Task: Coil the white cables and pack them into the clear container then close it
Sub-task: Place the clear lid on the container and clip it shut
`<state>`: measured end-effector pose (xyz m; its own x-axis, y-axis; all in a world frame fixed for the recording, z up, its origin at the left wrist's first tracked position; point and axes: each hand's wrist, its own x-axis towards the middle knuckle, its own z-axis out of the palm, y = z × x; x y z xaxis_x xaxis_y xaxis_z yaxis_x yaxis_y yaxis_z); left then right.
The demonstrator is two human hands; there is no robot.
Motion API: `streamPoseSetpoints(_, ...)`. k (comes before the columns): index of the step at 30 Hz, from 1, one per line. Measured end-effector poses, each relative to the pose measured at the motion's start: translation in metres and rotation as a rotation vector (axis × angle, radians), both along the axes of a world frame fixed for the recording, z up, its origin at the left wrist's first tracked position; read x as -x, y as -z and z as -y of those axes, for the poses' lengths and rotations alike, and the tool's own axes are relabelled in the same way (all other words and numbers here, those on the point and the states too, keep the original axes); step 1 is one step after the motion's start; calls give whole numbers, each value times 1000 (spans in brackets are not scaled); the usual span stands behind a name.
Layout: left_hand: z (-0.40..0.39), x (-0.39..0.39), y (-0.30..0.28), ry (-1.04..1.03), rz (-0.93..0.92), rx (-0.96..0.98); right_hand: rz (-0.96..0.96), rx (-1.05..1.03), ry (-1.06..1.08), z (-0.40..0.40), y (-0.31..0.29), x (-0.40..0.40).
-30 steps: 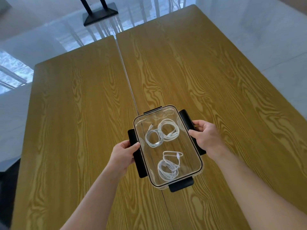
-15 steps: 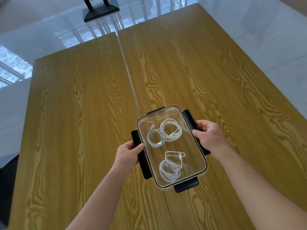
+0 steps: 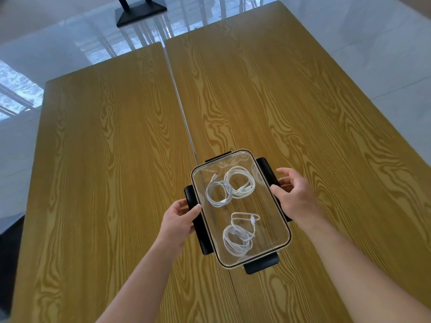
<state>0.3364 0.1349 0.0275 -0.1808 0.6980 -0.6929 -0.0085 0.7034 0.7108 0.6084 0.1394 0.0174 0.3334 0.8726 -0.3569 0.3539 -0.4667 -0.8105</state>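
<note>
Head view:

- The clear container [image 3: 241, 207] sits at lower centre-right of the frame, a rounded rectangle of glossy transparent plastic with a thin dark seal line round its rim and its clear lid on top.
- Matte black latch flaps [image 3: 261, 265] stand out at all four sides: long ones on the left and right, short ones at the near and far ends.
- It rests on the wooden table [image 3: 112, 159], whose yellow-brown surface carries bold swirling grain; the container straddles the narrow seam between the two tabletops.
- Three white cables [image 3: 238, 238] lie coiled inside: two smooth round loops side by side toward the far end, touching each other, and one looser coil with a connector end toward the near end.
- The left hand [image 3: 178, 221] grips the long left latch, thumb on top near the lid's edge and fingers curled under the flap.
- The right hand [image 3: 295, 197] is at the long right latch with fingers loosely curled and spread; the thumb tip is by the lid's edge, and I cannot tell whether the fingers actually clasp the flap.
- At the upper left of the frame a black stand base [image 3: 141, 11] sits on a glossy pale tiled floor [image 3: 58, 50] that reflects light.
</note>
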Motion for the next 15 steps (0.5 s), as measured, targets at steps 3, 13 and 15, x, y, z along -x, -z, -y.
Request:
streamPoseSetpoints(3, 5, 2, 1, 48, -236, -50, 152, -58, -38, 6, 2, 3)
streamPoseSetpoints(13, 8, -12, -4, 193, -464, -201, 250, -21, -115, 20, -6, 13)
streamPoseSetpoints(15, 7, -12, -3, 161, -427, -180, 231, -18, -103, 19, -8, 13)
